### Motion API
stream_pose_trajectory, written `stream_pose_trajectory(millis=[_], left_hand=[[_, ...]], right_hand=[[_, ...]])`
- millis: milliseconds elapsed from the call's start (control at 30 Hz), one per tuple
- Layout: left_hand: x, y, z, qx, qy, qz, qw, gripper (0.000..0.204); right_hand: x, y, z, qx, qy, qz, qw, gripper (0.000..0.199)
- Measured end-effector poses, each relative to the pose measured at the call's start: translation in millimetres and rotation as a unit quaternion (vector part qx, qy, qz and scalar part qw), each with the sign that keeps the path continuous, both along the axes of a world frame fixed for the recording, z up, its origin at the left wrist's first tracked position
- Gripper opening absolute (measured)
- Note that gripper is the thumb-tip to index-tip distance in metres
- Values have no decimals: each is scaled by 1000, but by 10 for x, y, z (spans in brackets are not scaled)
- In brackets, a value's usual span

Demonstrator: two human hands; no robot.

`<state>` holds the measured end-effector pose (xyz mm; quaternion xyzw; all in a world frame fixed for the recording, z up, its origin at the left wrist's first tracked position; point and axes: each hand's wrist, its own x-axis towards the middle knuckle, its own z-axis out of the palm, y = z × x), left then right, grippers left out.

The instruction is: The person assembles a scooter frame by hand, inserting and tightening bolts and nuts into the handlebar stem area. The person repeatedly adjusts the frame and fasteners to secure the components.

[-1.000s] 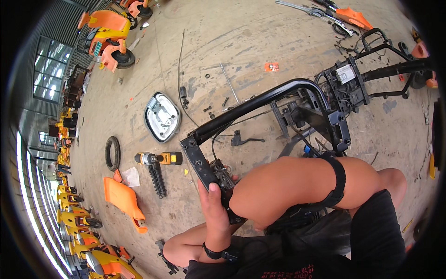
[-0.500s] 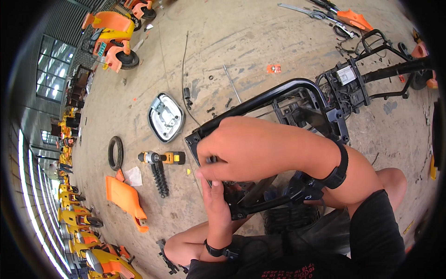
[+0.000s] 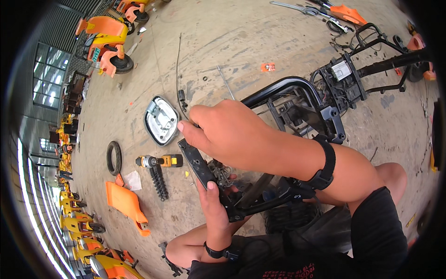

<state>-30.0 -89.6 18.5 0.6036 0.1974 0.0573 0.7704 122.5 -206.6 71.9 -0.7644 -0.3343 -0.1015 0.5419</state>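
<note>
A black tubular scooter frame (image 3: 297,83) lies across my lap and the floor in front of me. My left hand (image 3: 214,202) is wrapped around the flat black end bracket (image 3: 195,160) of the frame, thumb on top and fingertips showing past its inner side. Just above the bracket's far corner is my right hand (image 3: 216,130), its fingers curled and thumb pressed in. Something small and dark may be between those fingers, but I cannot make it out. Behind the bracket, a tangle of small metal parts (image 3: 220,174) is partly hidden by my right forearm.
A silver-and-white cover (image 3: 161,120), a yellow-black power drill (image 3: 160,161), a black coil spring (image 3: 159,183), a small tyre (image 3: 114,158) and an orange panel (image 3: 123,201) lie on the floor at left. A thin metal rod (image 3: 225,81) lies beyond the frame. Yellow scooters (image 3: 104,39) stand farther off.
My right hand has moved away from me and up, off the middle of the bracket to its far corner, uncovering the bracket's face. The left hand keeps its grip.
</note>
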Motion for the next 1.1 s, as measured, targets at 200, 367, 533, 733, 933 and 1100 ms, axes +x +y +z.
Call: stream_pose_trajectory(millis=[200, 367, 533, 733, 933, 1100], left_hand=[[1, 8, -26, -2, -15, 1, 1000, 54], [8, -97, 110, -6, 17, 18, 1000, 55], [-16, 19, -2, 8, 15, -1, 1000, 57], [16, -41, 23, 10, -15, -1, 1000, 57], [-13, 22, -7, 13, -4, -25, 1000, 57], [68, -146, 272, -128, 58, 9, 990, 59]], right_hand=[[14, -47, 92, 26, 82, 20, 996, 34], [27, 38, 26, 46, 131, 22, 990, 37], [42, 154, -72, 109, 165, 6, 980, 32], [4, 243, -131, 102, 159, 4, 982, 33], [-33, 219, -106, 75, 37, 27, 996, 27], [-107, -75, 125, -22, 48, 221, 974, 26]])
